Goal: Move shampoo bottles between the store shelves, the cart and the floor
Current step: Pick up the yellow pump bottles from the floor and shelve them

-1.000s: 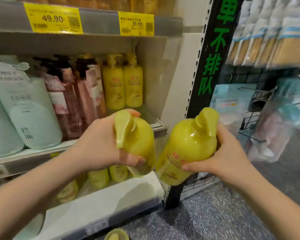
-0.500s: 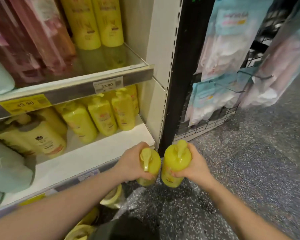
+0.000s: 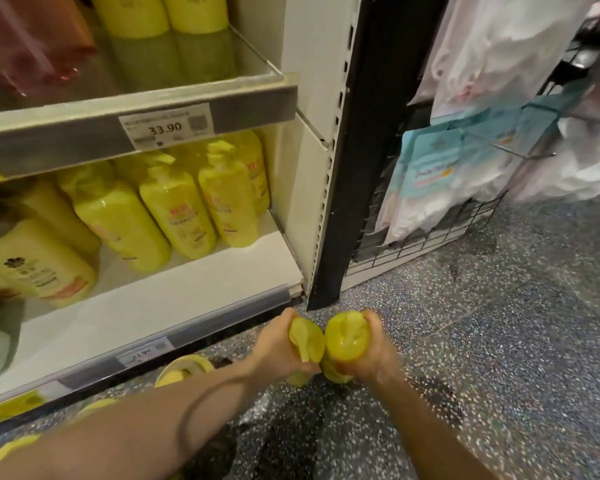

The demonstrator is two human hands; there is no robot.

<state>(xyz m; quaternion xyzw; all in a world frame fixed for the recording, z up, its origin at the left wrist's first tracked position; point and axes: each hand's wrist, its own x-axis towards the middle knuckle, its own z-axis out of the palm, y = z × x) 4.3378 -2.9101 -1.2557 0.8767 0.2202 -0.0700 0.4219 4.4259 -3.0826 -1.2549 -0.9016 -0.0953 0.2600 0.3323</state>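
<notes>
Speckled grey terrazzo floor [image 3: 499, 341] runs along the foot of a store shelving unit. At the left, a white bottom shelf [image 3: 153, 306] carries a row of upright yellow plastic pump bottles [image 3: 177, 209], beneath a grey shelf edge with a white price label reading 33.90 [image 3: 167, 128]. On the floor just in front of that shelf shows the rounded top of another yellow bottle [image 3: 184, 368]. The left hand [image 3: 274, 348] has its grip wrapped round a yellow pump shampoo bottle [image 3: 307, 341], held low over the floor near the shelf's right corner. Pressed against it is a second yellow pump bottle [image 3: 347, 337], which the right hand [image 3: 374, 355] clasps in its grip. Whether either base touches the floor is hidden. Further right stand a black upright post [image 3: 357, 150] and a black wire rack [image 3: 430, 237] hung with pale plastic packets [image 3: 465, 161].
</notes>
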